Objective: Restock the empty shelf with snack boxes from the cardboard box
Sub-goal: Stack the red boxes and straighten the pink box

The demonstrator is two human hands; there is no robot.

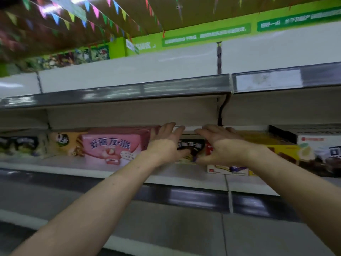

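Both my arms reach up to the middle shelf (166,174). My left hand (166,143) lies with straight fingers on the left side of a black snack box (191,146) that stands between a pink snack box (112,145) and a red-and-white box (227,168). My right hand (223,145) rests with fingers extended over the black box's right side and the red-and-white box. The black box is mostly hidden by my hands. The cardboard box is out of sight.
A yellow box (273,145) and a white box (317,145) stand to the right; an orange pack (68,143) and dark packs (20,145) to the left. The shelf above (129,74) and the one below (166,224) are bare.
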